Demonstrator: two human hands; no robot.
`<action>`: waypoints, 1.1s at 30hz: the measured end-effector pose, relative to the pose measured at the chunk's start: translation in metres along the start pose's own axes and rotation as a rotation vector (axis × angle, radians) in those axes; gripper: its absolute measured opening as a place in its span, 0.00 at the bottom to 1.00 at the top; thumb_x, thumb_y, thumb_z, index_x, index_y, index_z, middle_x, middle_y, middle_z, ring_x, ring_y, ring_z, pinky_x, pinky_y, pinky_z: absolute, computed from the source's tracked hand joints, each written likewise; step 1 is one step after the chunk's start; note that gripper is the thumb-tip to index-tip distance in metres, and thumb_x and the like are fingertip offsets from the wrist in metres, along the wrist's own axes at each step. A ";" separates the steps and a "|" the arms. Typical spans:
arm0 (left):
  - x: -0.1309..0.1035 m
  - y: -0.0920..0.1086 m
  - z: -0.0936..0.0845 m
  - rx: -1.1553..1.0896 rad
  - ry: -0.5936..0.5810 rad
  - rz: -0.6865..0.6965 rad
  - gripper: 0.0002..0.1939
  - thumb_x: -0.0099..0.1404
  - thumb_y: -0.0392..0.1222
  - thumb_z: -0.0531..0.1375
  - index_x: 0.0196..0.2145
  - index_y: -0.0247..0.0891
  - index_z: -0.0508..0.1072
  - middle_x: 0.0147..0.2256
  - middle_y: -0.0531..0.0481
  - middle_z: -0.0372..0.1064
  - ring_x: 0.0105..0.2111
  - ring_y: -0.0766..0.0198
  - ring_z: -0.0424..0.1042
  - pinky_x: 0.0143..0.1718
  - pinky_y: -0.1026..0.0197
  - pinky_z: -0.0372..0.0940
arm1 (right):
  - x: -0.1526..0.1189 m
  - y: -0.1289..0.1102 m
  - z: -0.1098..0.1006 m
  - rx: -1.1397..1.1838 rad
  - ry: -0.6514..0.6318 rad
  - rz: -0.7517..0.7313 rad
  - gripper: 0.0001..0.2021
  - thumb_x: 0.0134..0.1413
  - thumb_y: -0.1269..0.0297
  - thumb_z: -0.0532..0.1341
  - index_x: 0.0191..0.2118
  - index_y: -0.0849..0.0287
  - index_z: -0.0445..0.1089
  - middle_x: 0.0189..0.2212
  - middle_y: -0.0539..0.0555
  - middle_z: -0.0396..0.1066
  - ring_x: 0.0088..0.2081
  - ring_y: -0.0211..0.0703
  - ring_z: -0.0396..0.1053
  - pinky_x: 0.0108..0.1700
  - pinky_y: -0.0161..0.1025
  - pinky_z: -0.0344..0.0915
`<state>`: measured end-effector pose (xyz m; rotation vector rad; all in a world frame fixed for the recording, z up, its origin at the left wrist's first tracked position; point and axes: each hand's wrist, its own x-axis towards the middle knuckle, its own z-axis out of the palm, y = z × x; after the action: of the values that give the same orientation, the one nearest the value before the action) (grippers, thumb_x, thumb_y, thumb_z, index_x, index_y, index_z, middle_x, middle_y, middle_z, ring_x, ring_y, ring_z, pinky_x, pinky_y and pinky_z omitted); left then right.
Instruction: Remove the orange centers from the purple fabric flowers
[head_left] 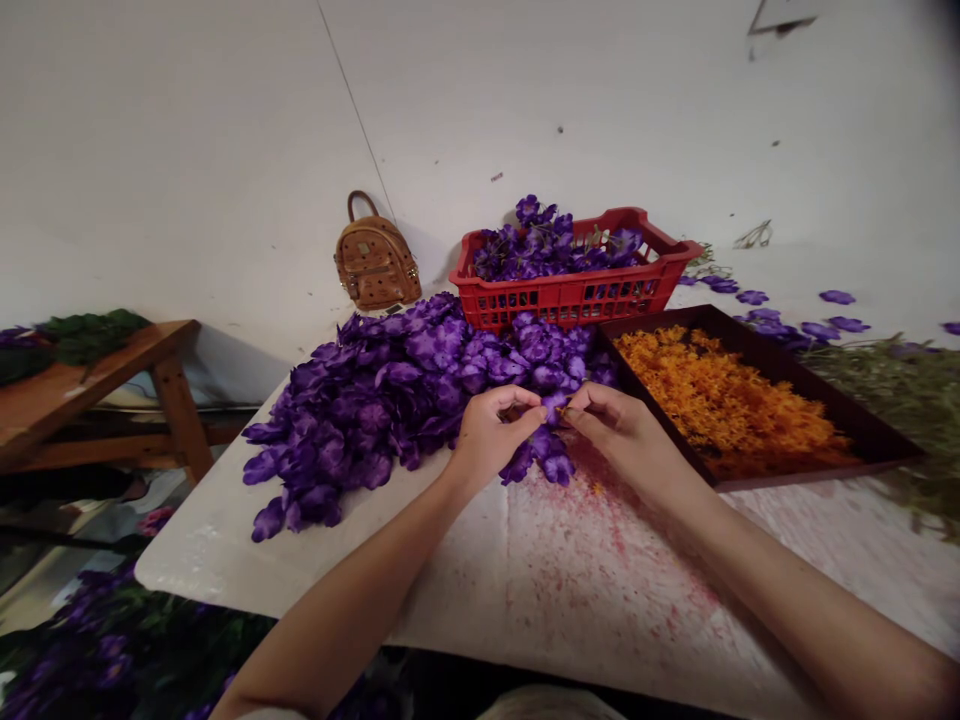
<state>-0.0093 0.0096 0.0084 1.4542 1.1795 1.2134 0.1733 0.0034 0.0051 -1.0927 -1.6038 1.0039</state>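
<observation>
My left hand [495,432] is closed in a pinch on a purple artificial flower [554,405] in front of me. Close beside it on the right, the fingers of my right hand [619,425] are pinched together at the flower's edge, on something small that I cannot make out. Behind and left of my hands spreads a big heap of purple petal pieces [375,400]. A few loose purple blooms [551,462] lie just under my fingers. To the right is a dark tray [814,487] of orange flower centres [720,395].
Behind the heap stands a red plastic crate [555,300] with purple flowers inside. A brown backpack [377,258] leans on the wall. Green stems [885,390] lie at the far right of the white table [465,590]. A wooden bench [97,385] stands at left.
</observation>
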 end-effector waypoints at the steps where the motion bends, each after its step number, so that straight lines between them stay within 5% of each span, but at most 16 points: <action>1: 0.000 0.000 0.000 -0.001 -0.005 -0.001 0.04 0.59 0.39 0.69 0.30 0.36 0.79 0.27 0.53 0.74 0.26 0.68 0.66 0.31 0.64 0.60 | 0.000 0.000 0.000 0.003 -0.005 0.004 0.13 0.60 0.55 0.62 0.27 0.54 0.65 0.26 0.49 0.64 0.30 0.43 0.61 0.34 0.42 0.58; 15: -0.006 -0.001 0.003 0.165 -0.022 0.143 0.03 0.62 0.38 0.65 0.32 0.39 0.80 0.28 0.53 0.74 0.24 0.69 0.65 0.28 0.65 0.59 | 0.001 0.002 -0.002 -0.067 -0.025 0.005 0.12 0.59 0.57 0.60 0.26 0.54 0.64 0.24 0.49 0.64 0.29 0.43 0.62 0.33 0.42 0.58; 33: -0.005 -0.002 0.004 0.081 0.005 0.027 0.06 0.62 0.42 0.68 0.31 0.37 0.82 0.28 0.50 0.76 0.26 0.66 0.69 0.29 0.63 0.63 | -0.001 0.002 0.000 -0.146 0.011 -0.040 0.10 0.59 0.60 0.59 0.26 0.53 0.63 0.23 0.48 0.64 0.27 0.43 0.62 0.32 0.42 0.56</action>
<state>-0.0062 0.0053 0.0055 1.5319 1.2285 1.2005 0.1737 0.0032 0.0027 -1.1570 -1.7045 0.8644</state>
